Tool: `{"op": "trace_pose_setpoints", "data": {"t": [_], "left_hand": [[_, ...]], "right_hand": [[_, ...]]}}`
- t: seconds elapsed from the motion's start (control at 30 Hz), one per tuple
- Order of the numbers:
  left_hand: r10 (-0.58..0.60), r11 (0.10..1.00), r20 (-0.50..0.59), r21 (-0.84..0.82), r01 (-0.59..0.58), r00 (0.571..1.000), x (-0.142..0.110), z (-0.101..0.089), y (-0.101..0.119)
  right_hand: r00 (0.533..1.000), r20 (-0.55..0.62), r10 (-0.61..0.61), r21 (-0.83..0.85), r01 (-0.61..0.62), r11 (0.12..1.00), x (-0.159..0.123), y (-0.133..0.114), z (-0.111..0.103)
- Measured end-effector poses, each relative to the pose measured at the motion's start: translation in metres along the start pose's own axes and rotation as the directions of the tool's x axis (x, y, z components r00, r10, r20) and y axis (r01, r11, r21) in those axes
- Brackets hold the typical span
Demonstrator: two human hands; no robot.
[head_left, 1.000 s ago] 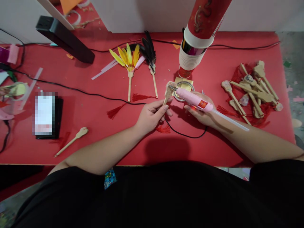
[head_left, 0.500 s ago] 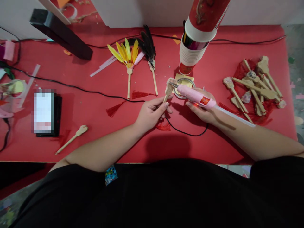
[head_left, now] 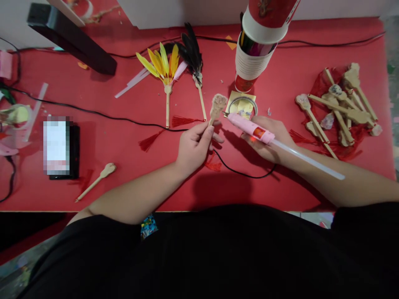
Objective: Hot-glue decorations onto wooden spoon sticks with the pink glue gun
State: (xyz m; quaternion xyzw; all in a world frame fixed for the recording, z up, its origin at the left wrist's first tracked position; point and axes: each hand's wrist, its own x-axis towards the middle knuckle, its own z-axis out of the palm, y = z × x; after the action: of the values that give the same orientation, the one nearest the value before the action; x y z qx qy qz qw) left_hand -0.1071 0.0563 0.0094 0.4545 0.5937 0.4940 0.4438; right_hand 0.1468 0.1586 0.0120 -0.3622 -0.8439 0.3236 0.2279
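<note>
My left hand (head_left: 193, 146) pinches the thin stem of a wooden fan handle (head_left: 216, 107), its shaped head raised with pale glue on it. My right hand (head_left: 270, 139) is wrapped round a pink glue gun (head_left: 247, 126), with a clear glue stick (head_left: 307, 159) sticking out behind over my forearm. The gun's nozzle points left, a short way from the handle's head and not touching it. A red tassel (head_left: 213, 165) lies under my left hand. The gun's black cord (head_left: 246, 173) loops on the red table (head_left: 131, 174).
Yellow feather fan (head_left: 162, 70) and black feather fan (head_left: 193, 54) lie behind my hands. A stack of paper cups (head_left: 252, 62) stands by a small round dish (head_left: 241, 106). Several wooden handles (head_left: 338, 106) are heaped at right. A lone handle (head_left: 96, 180) and a phone (head_left: 57, 146) lie at left.
The glue gun's nozzle has drawn away from the handle's head. My left hand has lifted the handle a little up and to the left.
</note>
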Motion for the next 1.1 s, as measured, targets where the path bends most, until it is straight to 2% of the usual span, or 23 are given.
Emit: {"op": "trace_pose_setpoints", "data": {"t": [0.1,0.17,0.3,0.4,0.5,0.57,0.67,0.73,0.8,0.87,0.9,0.93,1.0,1.1], "left_hand": [[-0.025,0.997,0.016,-0.069,0.026,1.000,0.001,0.000,0.001],[-0.032,0.994,0.032,-0.103,0.035,0.999,0.001,0.001,0.001],[-0.041,0.989,0.040,-0.137,0.046,0.998,0.002,0.003,0.000],[-0.035,0.989,0.051,-0.145,0.042,0.998,0.002,0.003,-0.001],[-0.025,0.988,0.062,-0.149,0.034,0.998,0.003,0.003,-0.002],[-0.019,0.988,0.067,-0.151,0.029,0.998,0.003,0.003,-0.002],[-0.014,0.990,0.077,-0.141,0.024,0.997,0.003,0.002,-0.001],[-0.007,0.991,0.080,-0.132,0.018,0.997,0.003,0.002,0.000],[-0.006,0.991,0.087,-0.130,0.017,0.996,0.003,0.002,0.000],[-0.004,0.991,0.100,-0.130,0.017,0.995,0.004,0.002,0.000],[-0.001,0.992,0.109,-0.129,0.015,0.994,0.004,0.003,-0.001],[0.003,0.992,0.117,-0.127,0.012,0.993,0.005,0.003,-0.001],[0.013,0.992,0.130,-0.125,0.003,0.991,0.005,0.004,-0.002],[0.011,0.991,0.136,-0.133,0.007,0.991,0.005,0.004,-0.003]], "right_hand": [[0.994,-0.100,-0.035,-0.022,0.033,0.999,0.009,0.009,-0.016],[0.992,-0.119,-0.041,-0.070,0.033,0.997,0.011,0.012,-0.033],[0.998,0.042,0.041,-0.134,-0.035,0.990,0.000,0.013,-0.058],[0.989,-0.022,0.146,-0.109,-0.147,0.983,-0.014,0.018,-0.053],[0.998,-0.012,0.066,-0.174,-0.067,0.982,-0.017,0.029,-0.040],[0.999,0.042,0.002,-0.232,0.008,0.973,-0.014,0.037,-0.040],[0.987,0.143,-0.068,-0.249,0.102,0.963,-0.011,0.045,-0.065],[0.983,0.181,-0.037,-0.247,0.082,0.966,-0.014,0.047,-0.095],[0.992,0.128,0.006,-0.252,0.027,0.967,-0.017,0.044,-0.126],[0.999,-0.034,0.002,-0.273,-0.011,0.962,-0.014,0.036,-0.147],[0.989,-0.150,-0.010,-0.284,-0.033,0.958,-0.009,0.030,-0.153],[0.962,-0.270,-0.024,-0.283,-0.055,0.957,-0.001,0.024,-0.154],[0.914,-0.405,-0.033,-0.208,-0.057,0.976,0.023,0.012,-0.146],[0.925,-0.380,0.014,-0.162,-0.081,0.983,0.064,0.006,-0.121]]}}
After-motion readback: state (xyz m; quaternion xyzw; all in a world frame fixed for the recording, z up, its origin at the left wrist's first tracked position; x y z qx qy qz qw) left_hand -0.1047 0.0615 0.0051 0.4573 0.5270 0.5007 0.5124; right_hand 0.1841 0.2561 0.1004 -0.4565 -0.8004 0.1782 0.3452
